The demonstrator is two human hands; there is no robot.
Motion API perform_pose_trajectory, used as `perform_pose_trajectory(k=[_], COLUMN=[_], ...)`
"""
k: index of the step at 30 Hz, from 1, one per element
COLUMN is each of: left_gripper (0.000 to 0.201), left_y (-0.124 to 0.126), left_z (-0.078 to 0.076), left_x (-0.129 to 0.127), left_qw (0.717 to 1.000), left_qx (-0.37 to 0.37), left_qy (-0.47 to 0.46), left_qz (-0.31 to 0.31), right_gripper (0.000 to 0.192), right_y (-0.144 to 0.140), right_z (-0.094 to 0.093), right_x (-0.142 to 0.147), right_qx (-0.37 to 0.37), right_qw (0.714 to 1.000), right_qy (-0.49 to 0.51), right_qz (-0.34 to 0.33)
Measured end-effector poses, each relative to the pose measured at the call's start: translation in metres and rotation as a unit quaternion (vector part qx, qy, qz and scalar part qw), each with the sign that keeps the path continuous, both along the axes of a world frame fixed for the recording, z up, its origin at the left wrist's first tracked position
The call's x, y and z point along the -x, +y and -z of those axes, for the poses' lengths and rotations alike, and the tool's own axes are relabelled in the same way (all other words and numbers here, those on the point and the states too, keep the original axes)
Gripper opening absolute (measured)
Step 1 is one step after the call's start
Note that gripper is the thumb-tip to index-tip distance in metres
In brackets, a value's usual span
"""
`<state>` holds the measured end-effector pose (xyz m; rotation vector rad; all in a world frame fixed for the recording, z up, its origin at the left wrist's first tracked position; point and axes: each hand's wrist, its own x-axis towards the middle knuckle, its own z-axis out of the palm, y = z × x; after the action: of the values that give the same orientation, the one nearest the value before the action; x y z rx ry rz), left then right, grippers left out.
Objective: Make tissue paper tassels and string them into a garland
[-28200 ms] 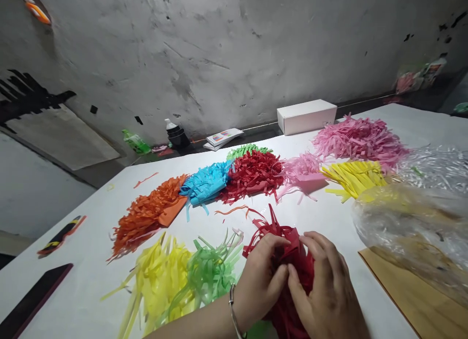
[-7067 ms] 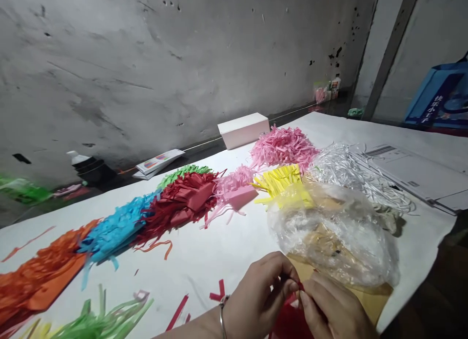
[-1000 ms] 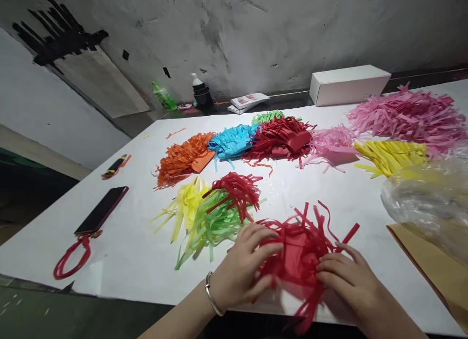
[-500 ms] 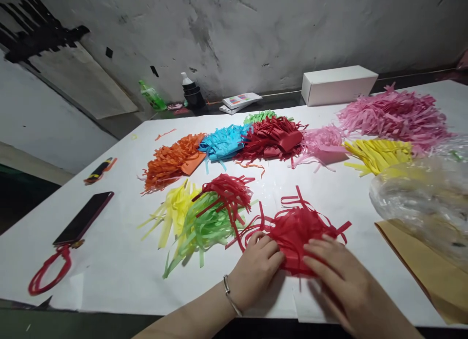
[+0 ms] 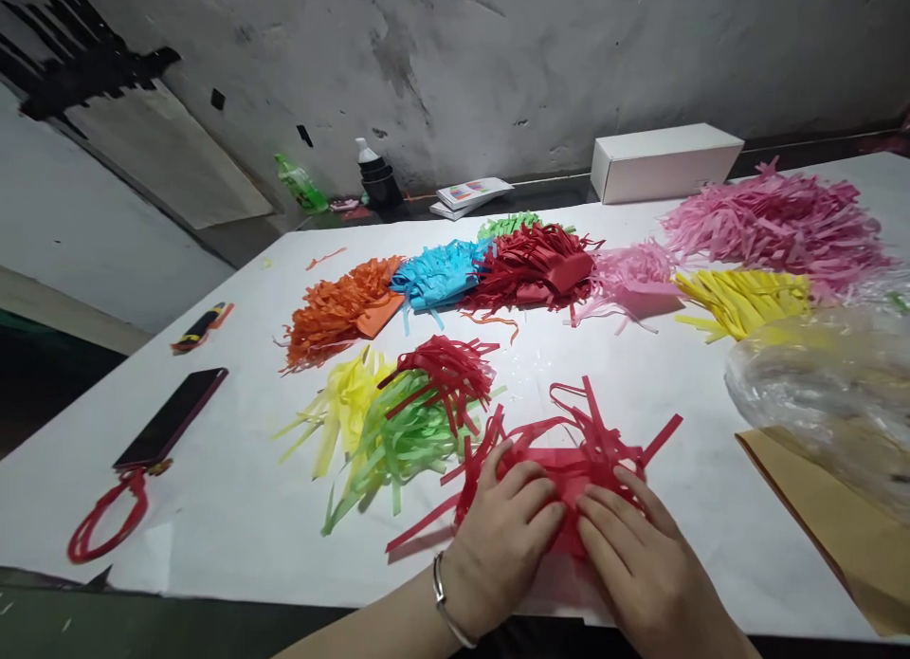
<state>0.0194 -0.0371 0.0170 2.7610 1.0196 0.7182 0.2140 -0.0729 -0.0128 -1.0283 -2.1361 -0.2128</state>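
Observation:
A sheet of red tissue paper fringe [image 5: 563, 462] lies at the table's front, its cut strips spreading to the far side and both sides. On its left part rests my left hand [image 5: 508, 526], fingers bent and closed on the paper; a silver bangle circles that wrist. My right hand [image 5: 629, 545] is closed on the right part, its fingertips close to those of the left. Both thumbs are mostly hidden. Just beyond the left hand lie a small red tassel [image 5: 451, 367], a green fringe [image 5: 405, 431] and a pale yellow fringe [image 5: 348, 398].
Farther back are orange [image 5: 341, 313], blue [image 5: 441, 275], dark red [image 5: 536, 265] and pink [image 5: 774, 223] fringe bundles. At right lie a clear plastic bag [image 5: 825, 375] and brown paper [image 5: 817, 507]. A phone [image 5: 171, 417] and a cutter [image 5: 199, 329] lie left; a white box [image 5: 664, 166] stands behind.
Both hands have drawn the red fringe slightly nearer the front edge. The bunched strips have spread apart, and a flat red band now shows between the hands.

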Motion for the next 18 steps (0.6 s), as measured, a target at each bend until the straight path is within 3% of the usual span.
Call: perform_pose_trajectory(k=[3,6,11,13,15,16,18], left_gripper=[0.025,0.025,0.023,0.023,0.023,0.024,0.023], left_y=[0.004,0.006,0.006,0.006,0.006,0.006,0.005], left_z=[0.008,0.012,0.015,0.016,0.018,0.019,0.02], left_x=[-0.001,0.004,0.007,0.006,0.004,0.002,-0.001], left_qw=[1.0,0.999,0.999,0.999,0.999,0.999,1.0], left_qx=[-0.008,-0.016,-0.007,-0.006,-0.003,0.0,0.011], left_qy=[-0.017,-0.03,-0.03,-0.029,-0.03,-0.029,-0.024], left_qz=[-0.001,-0.002,-0.01,-0.015,-0.017,-0.017,-0.015], right_gripper=[0.03,0.035,0.029,0.029,0.037,0.044,0.051], right_y=[0.008,0.02,0.026,0.019,0.01,0.005,-0.001], right_z=[0.001,0.002,0.004,-0.003,-0.016,-0.023,-0.03], right_x=[-0.007,-0.038,-0.118,-0.133,-0.125,-0.113,-0.077], right_qx=[0.064,0.133,0.109,0.077,0.038,0.028,0.038], right_qw=[0.995,0.974,0.925,0.909,0.926,0.946,0.984], right_qy=[-0.01,-0.044,-0.187,-0.216,-0.202,-0.179,-0.132], right_qz=[0.08,0.176,0.313,0.349,0.316,0.27,0.114])
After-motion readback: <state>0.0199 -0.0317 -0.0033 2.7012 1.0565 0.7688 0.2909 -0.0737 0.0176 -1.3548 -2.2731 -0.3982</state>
